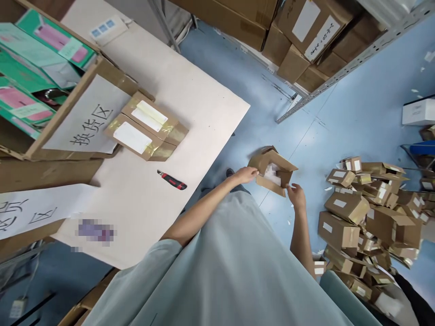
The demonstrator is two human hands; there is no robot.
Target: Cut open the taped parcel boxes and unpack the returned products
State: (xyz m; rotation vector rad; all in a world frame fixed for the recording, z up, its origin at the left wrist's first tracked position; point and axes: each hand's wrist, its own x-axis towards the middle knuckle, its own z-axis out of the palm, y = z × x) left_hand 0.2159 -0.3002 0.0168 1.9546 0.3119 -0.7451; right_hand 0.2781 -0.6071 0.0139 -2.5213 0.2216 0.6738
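An opened cardboard box (261, 159) is held out over the blue floor, beyond the table's edge. Its flaps stand apart, and white crumpled material (272, 174) shows inside. My left hand (247, 174) grips the near left side of the box with thumb and fingers closed on the cardboard. At the right, my right hand (297, 195) pinches the edge of a flap. On the table lies a red and black utility knife (172, 179). Two taped cartons with white labels (146, 127) sit side by side behind it.
The white table (210, 113) is to my left, with a large carton of green boxes (41, 68) on it. Metal shelving (340, 70) holding cartons stands ahead. A heap of discarded cardboard boxes (346, 203) covers the floor at the right.
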